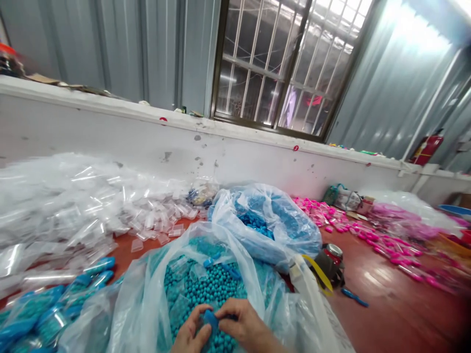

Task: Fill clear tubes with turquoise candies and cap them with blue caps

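Note:
Both my hands meet at the bottom of the view over a large clear plastic bag (147, 289) full of small teal beads (206, 289). My left hand (189, 336) and my right hand (241, 321) pinch a small blue packet (211, 319) between their fingers, just above the beads. Behind it stands a second clear bag (290, 230) holding darker blue beads (253, 220).
A heap of small empty clear bags (73, 206) covers the left of the red-brown table (386, 304). Filled blue packets (44, 314) lie at the lower left. Pink packets (371, 240) spread at the right. A small lidded jar (333, 257) and a blue pen (353, 296) lie right of the bags.

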Demonstrator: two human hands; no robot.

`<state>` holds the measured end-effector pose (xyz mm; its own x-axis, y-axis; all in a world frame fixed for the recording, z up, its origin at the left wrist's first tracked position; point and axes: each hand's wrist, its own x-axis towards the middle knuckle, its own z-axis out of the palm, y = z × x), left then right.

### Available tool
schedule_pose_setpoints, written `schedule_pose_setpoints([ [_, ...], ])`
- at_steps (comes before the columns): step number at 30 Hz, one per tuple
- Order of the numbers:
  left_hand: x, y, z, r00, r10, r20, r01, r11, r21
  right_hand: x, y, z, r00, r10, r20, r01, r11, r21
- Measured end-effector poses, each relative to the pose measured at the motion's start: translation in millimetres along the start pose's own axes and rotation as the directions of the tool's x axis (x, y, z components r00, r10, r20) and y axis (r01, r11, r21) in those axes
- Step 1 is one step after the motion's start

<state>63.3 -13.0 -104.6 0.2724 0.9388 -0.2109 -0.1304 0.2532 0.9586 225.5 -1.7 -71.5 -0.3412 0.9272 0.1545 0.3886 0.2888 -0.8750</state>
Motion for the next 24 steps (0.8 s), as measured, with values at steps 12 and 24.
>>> schedule_pose_setpoints([
  [12,-18.7,17.7,15.0,0.992,0.016,-0.124,-0.006,0.997,0.082,-16.2,-31.0,12.1,0.999,0.007,0.054,-0.004,0.998,-0.066],
  [24,-30.6,27.6,26.5,0.981,0.112,-0.160,-0.117,0.993,-0.025,-28.5,-31.4,42.4,0.991,-0.131,-0.010,0.119,0.929,-0.349],
])
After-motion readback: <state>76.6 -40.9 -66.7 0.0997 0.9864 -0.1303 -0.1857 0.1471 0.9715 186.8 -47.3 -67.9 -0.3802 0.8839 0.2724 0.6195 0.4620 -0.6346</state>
